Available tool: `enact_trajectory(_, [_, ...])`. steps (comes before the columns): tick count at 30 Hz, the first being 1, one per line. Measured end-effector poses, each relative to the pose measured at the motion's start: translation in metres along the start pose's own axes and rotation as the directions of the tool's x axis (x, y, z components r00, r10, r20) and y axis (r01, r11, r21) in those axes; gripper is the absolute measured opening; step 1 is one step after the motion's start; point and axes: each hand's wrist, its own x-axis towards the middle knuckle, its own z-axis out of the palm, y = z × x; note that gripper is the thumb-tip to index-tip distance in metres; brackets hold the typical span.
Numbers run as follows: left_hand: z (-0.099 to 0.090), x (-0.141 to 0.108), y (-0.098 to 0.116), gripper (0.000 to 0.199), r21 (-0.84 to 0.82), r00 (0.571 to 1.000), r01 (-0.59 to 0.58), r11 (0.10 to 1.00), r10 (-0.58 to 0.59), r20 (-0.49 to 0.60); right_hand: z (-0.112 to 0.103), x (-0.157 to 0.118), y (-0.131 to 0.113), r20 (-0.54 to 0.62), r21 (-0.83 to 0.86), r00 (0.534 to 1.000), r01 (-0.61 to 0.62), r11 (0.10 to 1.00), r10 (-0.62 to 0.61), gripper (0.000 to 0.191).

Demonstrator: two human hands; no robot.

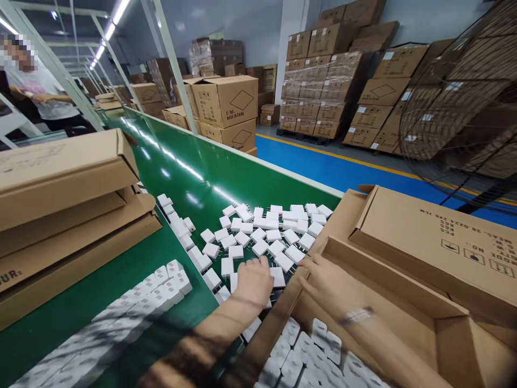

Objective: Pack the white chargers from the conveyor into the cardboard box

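Note:
Many white power adapters [236, 251] with metal prongs lie scattered on the green conveyor belt. Among the nearest of them is my left hand [254, 280], its fingers curled closed; whatever it holds is hidden. My right hand [329, 283] has bent fingers over the left wall of an open cardboard box [407, 307], gripping its edge. Inside that box, white adapters [301, 355] stand packed in rows at the near end. To the left, more adapters [157, 291] form neat rows on a green side surface. Motion blurs both forearms.
Flattened cardboard boxes [60, 178] are stacked on the left. A printed carton flap [444, 231] spreads out at right. A large wire fan [464, 102] stands beyond it. Stacked cartons [230, 102] line the blue floor [291, 161]. Another person [48, 97] is at far left.

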Motion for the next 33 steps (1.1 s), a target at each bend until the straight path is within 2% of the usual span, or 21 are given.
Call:
enact_trajectory(3, [0.013, 0.013, -0.016, 0.043, 0.05, 0.994, 0.096, 0.994, -0.098, 0.051, 0.022, 0.043, -0.025, 0.057, -0.07, 0.996, -0.067, 0.995, 0.071, 0.008])
enact_trajectory(6, [0.02, 0.02, -0.025, 0.045, 0.029, 0.991, 0.116, 0.993, -0.117, 0.069, 0.042, 0.068, -0.034, 0.112, -0.11, 0.983, -0.133, 0.985, 0.145, 0.021])
enact_trajectory(8, [0.017, 0.021, -0.028, 0.044, -0.006, 0.992, 0.121, 0.993, -0.121, 0.036, 0.046, 0.076, -0.033, 0.127, -0.107, 0.977, -0.156, 0.982, 0.169, 0.022])
enact_trajectory(11, [0.003, 0.019, -0.032, 0.045, -0.105, 0.989, 0.137, 0.985, -0.141, -0.035, 0.033, 0.075, -0.026, 0.115, -0.085, 0.978, -0.164, 0.983, 0.173, 0.019])
enact_trajectory(13, [-0.007, 0.014, -0.035, 0.044, -0.196, 0.987, 0.139, 0.971, -0.151, -0.049, 0.016, 0.063, -0.018, 0.084, -0.059, 0.986, -0.142, 0.988, 0.147, 0.016])
enact_trajectory(14, [-0.011, 0.009, -0.035, 0.045, -0.269, 0.989, 0.132, 0.954, -0.147, -0.034, 0.008, 0.053, -0.014, 0.071, -0.044, 0.99, -0.119, 0.992, 0.122, 0.021])
enact_trajectory(15, [-0.014, 0.003, -0.036, 0.046, -0.391, 0.992, 0.121, 0.913, -0.129, 0.004, 0.002, 0.04, -0.011, 0.048, -0.001, 0.996, -0.08, 0.997, 0.08, 0.025])
enact_trajectory(16, [-0.015, -0.003, -0.036, 0.047, -0.546, 0.993, 0.118, 0.83, -0.096, 0.069, -0.003, 0.025, -0.007, 0.025, 0.058, 0.999, -0.034, 0.998, 0.032, 0.029])
enact_trajectory(17, [-0.014, -0.011, -0.035, 0.048, -0.703, 0.987, 0.138, 0.698, -0.039, 0.155, -0.005, 0.008, -0.004, -0.002, 0.138, 1.0, 0.022, 0.99, -0.022, 0.032])
enact_trajectory(18, [-0.012, -0.018, -0.033, 0.048, -0.825, 0.97, 0.184, 0.534, 0.038, 0.241, -0.005, -0.01, -0.002, -0.087, 0.306, 0.993, 0.102, 0.947, -0.079, 0.034])
enact_trajectory(19, [-0.008, -0.024, -0.031, 0.046, -0.893, 0.941, 0.249, 0.375, 0.123, 0.314, -0.002, -0.027, 0.001, -0.145, 0.434, 0.985, 0.146, 0.889, -0.091, 0.036])
enact_trajectory(20, [-0.004, -0.03, -0.028, 0.046, -0.912, 0.907, 0.32, 0.259, 0.195, 0.373, 0.003, -0.043, 0.003, -0.156, 0.527, 0.984, 0.156, 0.835, -0.086, 0.036])
enact_trajectory(22, [0.006, -0.038, -0.022, 0.045, -0.885, 0.846, 0.427, 0.187, 0.263, 0.464, 0.016, -0.069, 0.006, -0.185, 0.64, 0.981, 0.168, 0.75, -0.062, 0.037])
enact_trajectory(25, [0.015, -0.044, -0.016, 0.042, -0.82, 0.759, 0.525, 0.228, 0.31, 0.572, 0.032, -0.09, 0.008, -0.201, 0.682, 0.979, 0.17, 0.712, -0.041, 0.039])
enact_trajectory(27, [0.014, -0.046, -0.015, 0.051, -0.785, 0.711, 0.549, 0.287, 0.332, 0.619, 0.036, -0.094, 0.006, -0.216, 0.681, 0.976, 0.167, 0.713, -0.022, 0.04])
enact_trajectory(29, [0.01, -0.049, -0.013, 0.058, -0.778, 0.694, 0.539, 0.323, 0.353, 0.628, 0.036, -0.096, 0.003, -0.238, 0.675, 0.971, 0.183, 0.715, -0.024, 0.039])
enact_trajectory(33, [0.005, -0.054, -0.01, 0.06, -0.782, 0.702, 0.512, 0.356, 0.353, 0.619, 0.031, -0.099, -0.005, -0.265, 0.662, 0.964, 0.211, 0.719, -0.039, 0.038])
